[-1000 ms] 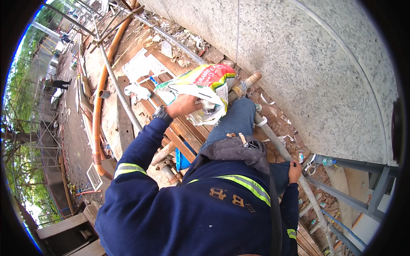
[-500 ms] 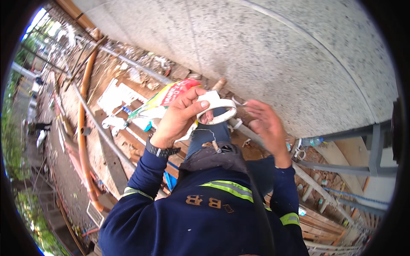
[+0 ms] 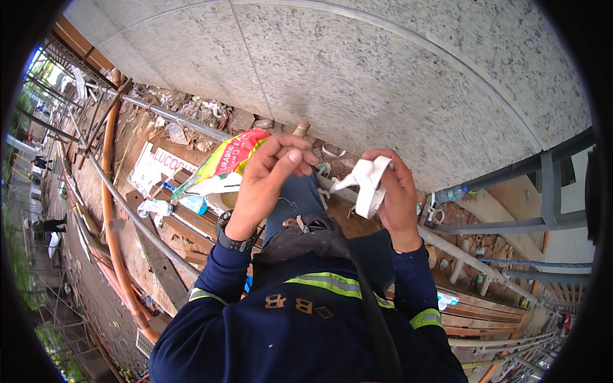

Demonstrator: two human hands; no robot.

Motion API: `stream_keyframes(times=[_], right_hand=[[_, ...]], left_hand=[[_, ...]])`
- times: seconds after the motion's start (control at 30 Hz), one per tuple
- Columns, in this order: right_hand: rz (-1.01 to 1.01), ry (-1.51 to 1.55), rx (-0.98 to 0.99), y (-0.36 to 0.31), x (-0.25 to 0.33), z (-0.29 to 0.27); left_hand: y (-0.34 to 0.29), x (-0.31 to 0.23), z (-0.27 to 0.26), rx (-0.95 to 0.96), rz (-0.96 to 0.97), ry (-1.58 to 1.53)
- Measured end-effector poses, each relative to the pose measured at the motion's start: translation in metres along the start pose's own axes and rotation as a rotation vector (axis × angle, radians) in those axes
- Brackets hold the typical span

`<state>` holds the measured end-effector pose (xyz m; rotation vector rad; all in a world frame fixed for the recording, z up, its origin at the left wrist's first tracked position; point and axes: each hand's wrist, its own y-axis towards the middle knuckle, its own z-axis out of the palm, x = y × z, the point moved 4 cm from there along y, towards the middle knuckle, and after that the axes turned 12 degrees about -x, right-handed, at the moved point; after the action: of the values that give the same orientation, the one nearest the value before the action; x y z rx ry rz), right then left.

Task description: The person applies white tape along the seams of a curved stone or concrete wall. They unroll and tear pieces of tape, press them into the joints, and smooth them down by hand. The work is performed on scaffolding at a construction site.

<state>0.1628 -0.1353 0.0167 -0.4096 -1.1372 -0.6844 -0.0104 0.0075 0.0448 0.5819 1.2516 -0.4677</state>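
White tape roll (image 3: 369, 185) sits gripped in your right hand (image 3: 397, 195), near the stone wall (image 3: 396, 83); your left hand (image 3: 271, 175) pinches empty, fingertips together. Loosen that grip and it likely drops through the scaffold.

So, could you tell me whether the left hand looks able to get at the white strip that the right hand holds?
Probably yes: the left hand is raised beside the right hand, with only open air before the white strip.

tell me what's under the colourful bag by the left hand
Wooden planks and a white printed sheet show under and beside the bag. The left hand covers the bag's right end, so what lies beneath there cannot be seen.
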Motion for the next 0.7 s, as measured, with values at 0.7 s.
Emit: stream_keyframes(times=[0.7], right_hand=[[-0.051,-0.188,0.017,0.004,0.009,-0.005]], left_hand=[[-0.013,0.019,0.034,0.13,-0.275,-0.138]])
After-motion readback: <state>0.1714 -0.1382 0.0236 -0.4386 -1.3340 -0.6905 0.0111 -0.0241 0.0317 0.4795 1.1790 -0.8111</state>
